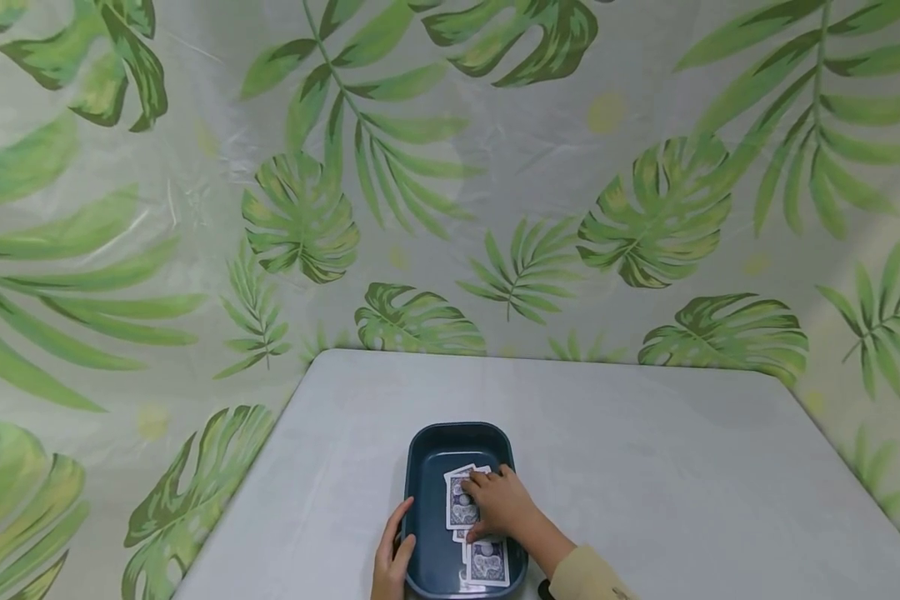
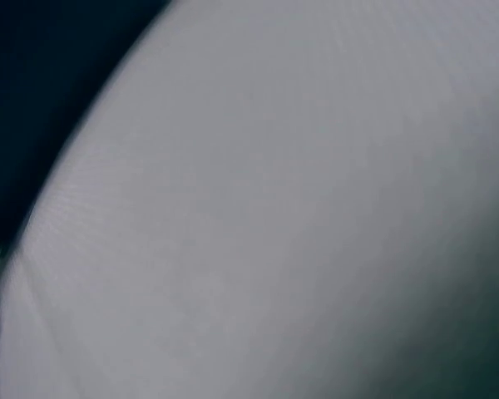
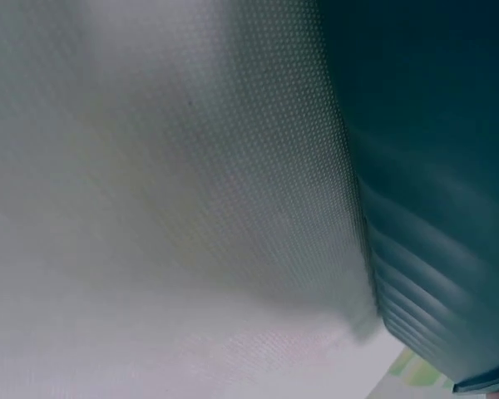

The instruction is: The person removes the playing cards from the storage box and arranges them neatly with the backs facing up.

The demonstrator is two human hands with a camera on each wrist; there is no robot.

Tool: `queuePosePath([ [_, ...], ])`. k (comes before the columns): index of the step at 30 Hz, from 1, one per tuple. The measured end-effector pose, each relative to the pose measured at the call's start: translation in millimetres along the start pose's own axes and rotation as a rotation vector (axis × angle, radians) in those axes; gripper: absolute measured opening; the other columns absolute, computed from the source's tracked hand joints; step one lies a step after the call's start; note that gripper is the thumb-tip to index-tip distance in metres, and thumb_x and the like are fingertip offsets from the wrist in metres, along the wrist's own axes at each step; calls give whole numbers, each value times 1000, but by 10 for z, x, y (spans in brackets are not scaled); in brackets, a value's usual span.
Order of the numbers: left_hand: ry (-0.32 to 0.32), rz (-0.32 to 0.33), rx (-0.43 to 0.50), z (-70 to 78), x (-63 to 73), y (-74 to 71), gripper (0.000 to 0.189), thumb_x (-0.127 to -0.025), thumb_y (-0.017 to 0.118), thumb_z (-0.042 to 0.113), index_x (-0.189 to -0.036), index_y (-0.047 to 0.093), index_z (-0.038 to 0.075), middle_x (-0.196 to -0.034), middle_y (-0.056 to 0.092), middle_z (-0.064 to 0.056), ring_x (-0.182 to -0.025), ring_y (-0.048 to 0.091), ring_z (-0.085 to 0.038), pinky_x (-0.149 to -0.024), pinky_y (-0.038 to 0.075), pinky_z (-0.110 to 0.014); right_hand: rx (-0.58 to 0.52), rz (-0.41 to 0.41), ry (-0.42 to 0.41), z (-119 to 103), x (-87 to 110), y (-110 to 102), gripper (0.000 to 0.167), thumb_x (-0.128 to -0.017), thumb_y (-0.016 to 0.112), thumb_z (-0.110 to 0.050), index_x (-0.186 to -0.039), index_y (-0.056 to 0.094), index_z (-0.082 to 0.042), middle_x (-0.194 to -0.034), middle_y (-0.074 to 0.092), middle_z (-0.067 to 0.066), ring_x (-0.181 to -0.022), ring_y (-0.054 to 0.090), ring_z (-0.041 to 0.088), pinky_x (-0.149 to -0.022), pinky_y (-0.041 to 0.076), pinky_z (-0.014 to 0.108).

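Observation:
A dark blue rectangular tray (image 1: 429, 467) with rounded corners stands near the front of the table in the head view. Inside it lie several playing cards (image 1: 487, 564), purple patterned backs up, in overlapping groups along its right half. My left hand (image 1: 392, 554) rests against the tray's left side, with a fingertip and the thumb at the rim. Over the right rim reaches my right hand (image 1: 504, 504), its fingers spread across the upper cards and its thumb lower down beside them. Part of the cards is hidden under that hand. Both wrist views show the tray's outer wall (image 3: 432, 208).
The tray stands on a white-covered table (image 1: 645, 467) with rounded far corners. Behind it hangs a pale sheet (image 1: 525, 175) printed with green leaves. A light yellow sleeve (image 1: 588, 575) covers the right forearm, and a small black object (image 1: 545, 589) shows next to it.

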State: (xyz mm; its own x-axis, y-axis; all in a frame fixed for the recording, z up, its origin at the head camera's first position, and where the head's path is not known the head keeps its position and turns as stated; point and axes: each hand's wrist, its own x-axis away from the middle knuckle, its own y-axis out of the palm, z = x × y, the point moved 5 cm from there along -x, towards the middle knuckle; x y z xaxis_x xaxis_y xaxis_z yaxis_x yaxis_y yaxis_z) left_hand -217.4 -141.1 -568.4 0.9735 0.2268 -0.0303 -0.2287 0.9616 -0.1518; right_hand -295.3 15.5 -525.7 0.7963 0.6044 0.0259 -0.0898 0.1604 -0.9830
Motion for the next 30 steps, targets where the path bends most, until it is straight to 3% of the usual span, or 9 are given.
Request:
queuePosePath([
  [7, 3, -1, 4, 20, -4, -2, 42, -91, 45, 17, -133, 45, 18, -142, 39, -9, -125, 36, -8, -103, 30, -48, -48, 34, -6, 11, -17, 19, 77, -59, 66, -68, -121, 56, -24, -119, 59, -1, -104, 58, 19, -90, 39, 41],
  [12, 13, -14, -16, 3, 2, -10, 42, -91, 44, 14, -133, 44, 15, -142, 39, -11, -121, 37, 0, -102, 33, -45, -65, 36, -2, 13, -18, 33, 79, -57, 67, -69, -122, 56, -25, -115, 59, 0, -102, 57, 18, -91, 39, 41],
  [17, 24, -10, -22, -20, 5, -12, 42, -90, 44, 13, -132, 45, 15, -141, 41, -9, -116, 37, 8, -98, 36, -31, -57, 33, 6, 20, -15, 44, 85, -55, 66, -71, -125, 53, -26, -111, 57, 1, -101, 56, 18, -92, 38, 40],
  [20, 27, -9, -11, -24, 3, -8, 42, -90, 44, 12, -132, 45, 15, -141, 40, -11, -116, 35, 10, -102, 34, -39, -67, 10, 17, 25, -17, 54, 88, -55, 66, -72, -128, 49, -26, -112, 56, 3, -102, 55, 18, -94, 37, 41],
  [23, 31, -9, 0, -14, 6, -2, 43, -90, 43, 12, -133, 44, 13, -141, 39, -14, -120, 37, 2, -103, 29, -54, -76, -10, 28, 25, -20, 66, 90, -55, 65, -73, -129, 47, -27, -113, 56, 4, -102, 54, 19, -95, 37, 41],
  [28, 32, -3, 6, 5, 9, 2, 42, -91, 42, 11, -133, 44, 12, -141, 39, -14, -127, 36, -28, -102, 29, -55, -98, -12, 26, 25, -22, 60, 91, -56, 66, -72, -132, 45, -26, -112, 54, 5, -101, 55, 19, -95, 37, 40],
  [30, 34, -3, 13, 9, 6, 7, 43, -91, 43, 12, -133, 44, 12, -142, 38, -15, -128, 34, -35, -102, 28, -56, -108, -2, 23, 29, -19, 42, 91, -57, 66, -72, -132, 44, -26, -112, 53, 5, -101, 55, 19, -96, 37, 40],
])
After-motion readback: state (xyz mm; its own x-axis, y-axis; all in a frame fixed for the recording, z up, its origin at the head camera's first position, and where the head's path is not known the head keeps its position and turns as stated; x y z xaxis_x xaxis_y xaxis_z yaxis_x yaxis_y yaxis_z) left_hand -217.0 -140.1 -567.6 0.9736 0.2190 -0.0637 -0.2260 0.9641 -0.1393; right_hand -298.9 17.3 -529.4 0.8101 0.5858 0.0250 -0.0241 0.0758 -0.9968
